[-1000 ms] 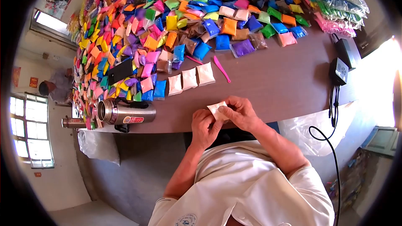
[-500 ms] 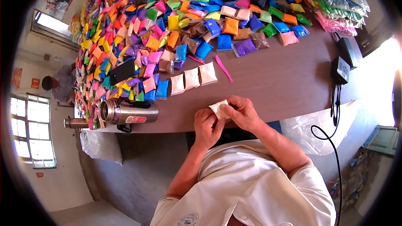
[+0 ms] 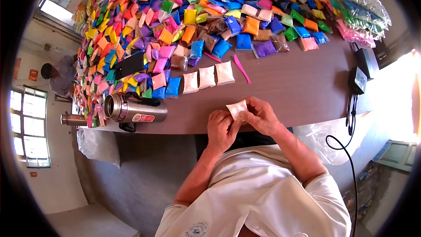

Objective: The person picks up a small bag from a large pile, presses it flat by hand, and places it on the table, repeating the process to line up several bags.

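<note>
Near the table's front edge, a small pale pink packet [image 3: 236, 109] is between my two hands. My right hand [image 3: 262, 116] pinches its right side with thumb and fingers. My left hand [image 3: 222, 128] is closed at the packet's lower left, its thumb near the packet; how firmly it grips is hidden. Three similar pale packets [image 3: 207, 77] lie in a row beyond my hands. A pink plastic knife [image 3: 241, 69] lies to their right, and another pink tool [image 3: 212, 57] is partly under the coloured packets.
Many coloured packets [image 3: 166, 36] cover the table's far and left parts. A steel flask [image 3: 142, 110] lies at the left, a black phone [image 3: 129, 65] behind it. Black adapters [image 3: 358, 80] with cables are at the right, below stacked bags [image 3: 362, 8]. Another person [image 3: 63, 75] is at far left.
The packet and both my hands have shifted slightly right in view, and more of the packet shows above my fingers. The whole view has also shifted a little.
</note>
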The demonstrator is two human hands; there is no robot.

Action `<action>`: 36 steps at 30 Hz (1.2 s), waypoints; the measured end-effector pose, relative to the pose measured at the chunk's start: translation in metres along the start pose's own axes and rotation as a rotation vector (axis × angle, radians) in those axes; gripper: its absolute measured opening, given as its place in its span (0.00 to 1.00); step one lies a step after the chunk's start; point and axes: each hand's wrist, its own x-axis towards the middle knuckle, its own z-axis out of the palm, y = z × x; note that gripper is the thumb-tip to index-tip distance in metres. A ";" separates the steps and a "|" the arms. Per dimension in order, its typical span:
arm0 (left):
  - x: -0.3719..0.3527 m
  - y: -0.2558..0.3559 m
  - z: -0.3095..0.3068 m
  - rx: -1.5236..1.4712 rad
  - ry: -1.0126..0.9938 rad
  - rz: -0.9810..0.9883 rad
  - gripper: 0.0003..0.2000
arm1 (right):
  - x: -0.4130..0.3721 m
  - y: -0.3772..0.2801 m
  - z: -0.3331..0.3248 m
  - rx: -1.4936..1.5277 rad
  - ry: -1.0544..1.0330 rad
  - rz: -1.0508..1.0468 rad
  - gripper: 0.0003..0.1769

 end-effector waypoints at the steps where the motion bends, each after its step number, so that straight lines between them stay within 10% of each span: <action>1: 0.000 -0.001 0.000 -0.014 0.000 -0.015 0.12 | 0.001 0.002 0.002 0.016 0.008 -0.036 0.12; 21: -0.001 -0.002 0.006 0.025 0.033 -0.029 0.10 | 0.040 -0.044 -0.021 -1.002 0.099 -0.379 0.16; 31: 0.000 0.000 0.005 0.045 0.012 0.017 0.09 | 0.008 -0.052 -0.042 -1.229 0.080 -0.163 0.17; 36: 0.000 -0.001 0.005 0.069 0.007 0.041 0.09 | -0.051 -0.059 -0.085 -1.277 0.418 -0.056 0.20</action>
